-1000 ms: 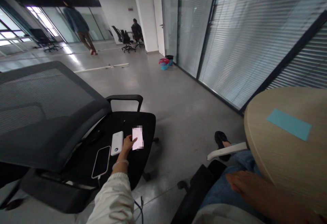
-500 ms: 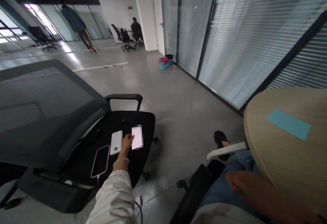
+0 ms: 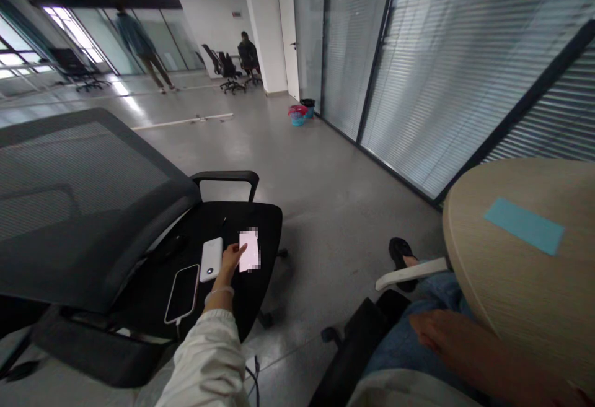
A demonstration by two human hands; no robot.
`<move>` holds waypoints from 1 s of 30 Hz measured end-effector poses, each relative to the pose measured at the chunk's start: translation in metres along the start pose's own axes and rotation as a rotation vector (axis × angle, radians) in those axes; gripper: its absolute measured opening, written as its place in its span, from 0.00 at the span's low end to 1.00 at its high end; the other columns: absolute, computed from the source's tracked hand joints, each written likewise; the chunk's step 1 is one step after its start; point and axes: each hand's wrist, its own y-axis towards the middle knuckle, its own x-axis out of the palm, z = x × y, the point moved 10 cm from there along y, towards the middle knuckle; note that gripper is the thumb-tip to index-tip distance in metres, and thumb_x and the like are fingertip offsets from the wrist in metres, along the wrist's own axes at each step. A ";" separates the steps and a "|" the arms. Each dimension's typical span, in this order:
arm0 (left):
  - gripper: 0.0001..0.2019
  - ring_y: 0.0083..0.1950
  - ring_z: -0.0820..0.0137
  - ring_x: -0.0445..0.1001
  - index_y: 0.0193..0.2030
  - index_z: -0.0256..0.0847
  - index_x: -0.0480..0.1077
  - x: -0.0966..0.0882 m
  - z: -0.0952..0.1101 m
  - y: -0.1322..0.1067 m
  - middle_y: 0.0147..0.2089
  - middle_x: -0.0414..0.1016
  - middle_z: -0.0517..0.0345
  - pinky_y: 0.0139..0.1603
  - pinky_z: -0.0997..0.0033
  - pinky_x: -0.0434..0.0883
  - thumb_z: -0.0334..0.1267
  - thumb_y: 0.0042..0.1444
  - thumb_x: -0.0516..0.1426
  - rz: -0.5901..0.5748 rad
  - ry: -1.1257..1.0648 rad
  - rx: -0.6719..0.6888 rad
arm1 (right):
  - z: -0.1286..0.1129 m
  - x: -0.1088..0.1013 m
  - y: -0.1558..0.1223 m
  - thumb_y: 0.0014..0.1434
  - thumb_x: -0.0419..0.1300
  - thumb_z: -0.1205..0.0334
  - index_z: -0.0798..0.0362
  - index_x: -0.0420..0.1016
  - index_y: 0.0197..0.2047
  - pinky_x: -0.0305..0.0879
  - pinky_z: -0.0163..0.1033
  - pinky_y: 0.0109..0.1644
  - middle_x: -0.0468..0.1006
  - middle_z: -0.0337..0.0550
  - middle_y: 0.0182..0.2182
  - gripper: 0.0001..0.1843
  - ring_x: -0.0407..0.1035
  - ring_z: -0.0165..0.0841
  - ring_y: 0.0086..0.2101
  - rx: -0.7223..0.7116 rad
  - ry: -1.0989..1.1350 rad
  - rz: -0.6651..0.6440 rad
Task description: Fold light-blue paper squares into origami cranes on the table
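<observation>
The pink sheet (image 3: 250,250) lay on the black chair seat (image 3: 211,220), near its outer edge, with the armrest (image 3: 225,176) at 11 o'clock of it. The white power bank (image 3: 212,261) lay at 9 o'clock and the phone (image 3: 183,293) at 8 o'clock.

Left hand (image 3: 230,260): positioned at the sheet's 9 o'clock edge, narrowly open, thumb over the margin. Whether the fingers pinched the sheet or only touched it could not be told. Right hand (image 3: 437,332): at 4 o'clock of the sheet, on the jeans (image 3: 395,348), fingers apparently loosely bent; no object showed in it, and its palm was hidden.

Handling (judged): the sheet was probably very light, thin and flexible, liable to crease, and not breakable. Its surface was blocked out, so slipperiness could not be told. The 9 o'clock edge was the suitable hold: thumb above, forefinger beneath, light pressure. Pressing on the middle would probably have slid or buckled it.
</observation>
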 end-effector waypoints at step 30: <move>0.25 0.57 0.53 0.71 0.52 0.29 0.71 0.006 -0.008 -0.012 0.55 0.73 0.37 0.55 0.58 0.69 0.48 0.62 0.46 -0.154 -0.341 -0.020 | -0.010 -0.013 0.000 0.55 0.46 0.74 0.52 0.74 0.27 0.63 0.36 0.30 0.80 0.44 0.25 0.17 0.75 0.36 0.27 0.039 0.057 -0.017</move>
